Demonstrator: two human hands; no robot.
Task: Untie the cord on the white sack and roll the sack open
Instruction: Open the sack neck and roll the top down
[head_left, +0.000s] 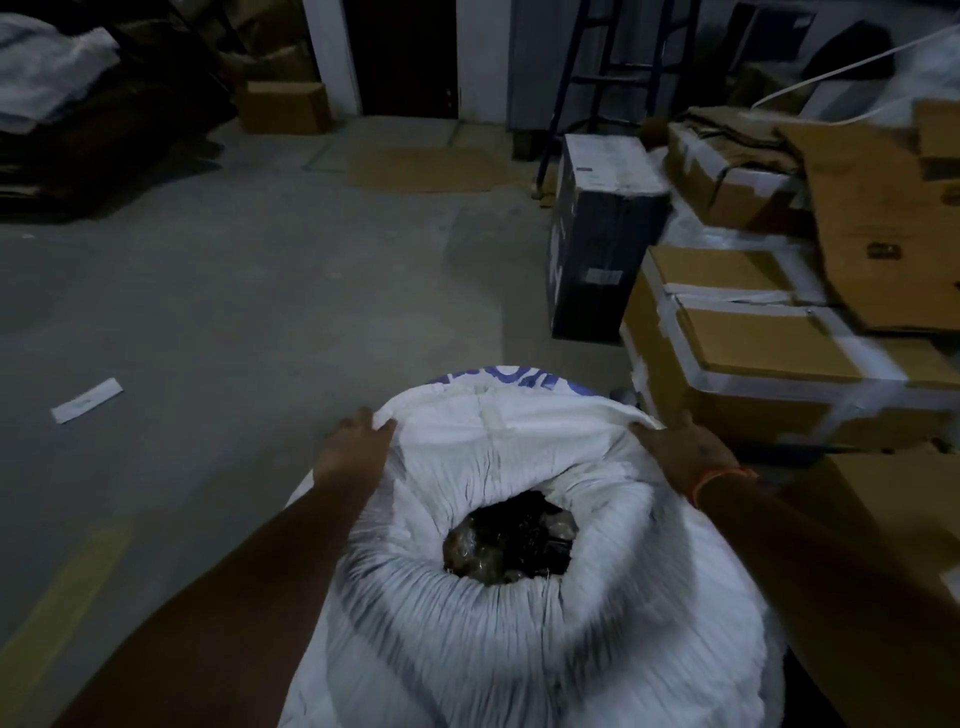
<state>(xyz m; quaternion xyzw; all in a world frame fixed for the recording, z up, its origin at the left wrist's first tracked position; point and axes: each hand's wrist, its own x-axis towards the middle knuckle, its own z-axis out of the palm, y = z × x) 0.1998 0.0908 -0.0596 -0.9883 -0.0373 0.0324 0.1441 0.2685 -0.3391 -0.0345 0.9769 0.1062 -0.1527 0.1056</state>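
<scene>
A big white woven sack stands on the floor in front of me, its mouth open and its top rolled outward into a thick ring. Dark, shiny contents show through the opening. Blue print runs along the far side of the sack. My left hand grips the rolled rim at the far left, thumb on top of the fabric. At the far right of the rim, my right hand holds the fabric the same way; an orange band sits on that wrist. No cord is visible.
Taped cardboard boxes are stacked close on the right, with a dark box behind them. A white paper strip lies on the grey concrete floor at left. More cartons and a dark doorway stand at the back.
</scene>
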